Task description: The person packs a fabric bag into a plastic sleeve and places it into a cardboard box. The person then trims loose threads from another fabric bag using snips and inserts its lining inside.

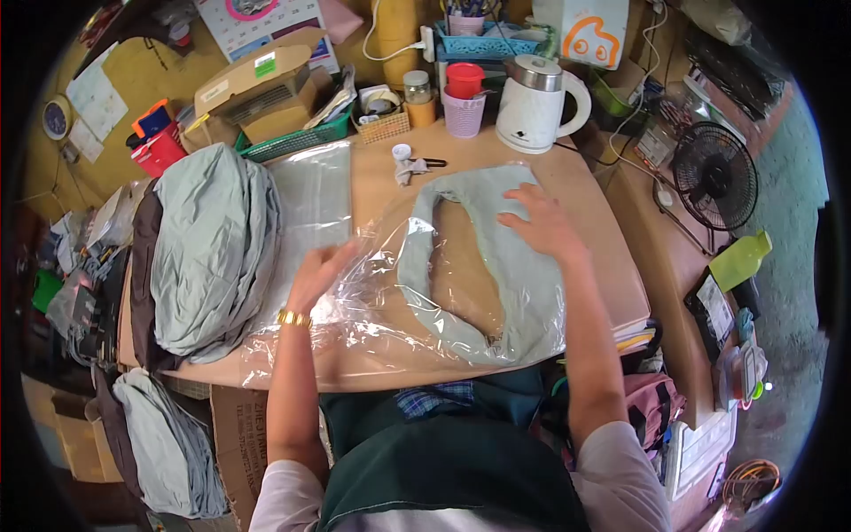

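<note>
A light grey-green cloth piece (532,279) lies on the table with a long oval gap inside its loop. A clear plastic bag (377,306) covers much of it, crinkled and shiny toward the left. My right hand (542,226) rests on the upper right of the cloth, fingers spread. At the bag's left side, my left hand (321,277) has its fingers closed on the plastic; the fingertips are partly hidden. Flat clear plastic bags (315,191) lie beyond that hand. To the left sits a big pile of grey-green cloth pieces (213,253).
A white kettle (529,111), a pink cup (463,115) and a green basket (297,140) line the table's back. A small white object with a dark clip (409,164) lies before them. At the right stands a black fan (714,176). More cloth (168,443) hangs below left.
</note>
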Demonstrator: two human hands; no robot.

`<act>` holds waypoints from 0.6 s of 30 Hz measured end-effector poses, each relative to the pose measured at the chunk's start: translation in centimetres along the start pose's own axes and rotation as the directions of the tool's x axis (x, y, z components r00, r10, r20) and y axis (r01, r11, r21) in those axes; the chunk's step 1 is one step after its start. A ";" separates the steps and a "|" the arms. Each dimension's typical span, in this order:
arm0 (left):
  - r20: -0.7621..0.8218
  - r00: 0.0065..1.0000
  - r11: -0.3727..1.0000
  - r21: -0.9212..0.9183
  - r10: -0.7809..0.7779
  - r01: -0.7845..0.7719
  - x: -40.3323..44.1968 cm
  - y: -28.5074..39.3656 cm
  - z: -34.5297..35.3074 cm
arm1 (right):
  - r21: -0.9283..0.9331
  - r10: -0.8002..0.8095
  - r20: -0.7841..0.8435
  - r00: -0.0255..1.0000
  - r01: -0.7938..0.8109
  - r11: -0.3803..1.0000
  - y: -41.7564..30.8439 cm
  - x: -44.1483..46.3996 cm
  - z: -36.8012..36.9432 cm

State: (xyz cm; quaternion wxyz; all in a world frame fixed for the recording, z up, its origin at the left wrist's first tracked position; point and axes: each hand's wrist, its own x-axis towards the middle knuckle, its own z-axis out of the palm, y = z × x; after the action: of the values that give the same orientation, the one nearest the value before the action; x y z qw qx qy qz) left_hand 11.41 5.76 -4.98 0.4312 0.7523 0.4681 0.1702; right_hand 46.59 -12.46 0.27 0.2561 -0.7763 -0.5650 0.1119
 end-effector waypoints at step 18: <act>-0.256 0.962 0.917 -0.398 -0.092 -0.018 -9.4 -0.6 -2.9 | -0.417 -0.002 -0.124 0.992 -0.050 0.908 4.1 2.8 9.2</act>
State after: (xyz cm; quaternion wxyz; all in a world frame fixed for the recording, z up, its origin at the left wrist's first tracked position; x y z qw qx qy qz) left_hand 4.40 -0.68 -2.41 0.5101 0.6101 0.4922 0.3540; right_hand 46.57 -8.29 -9.32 0.1160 -0.8255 -0.5495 -0.0562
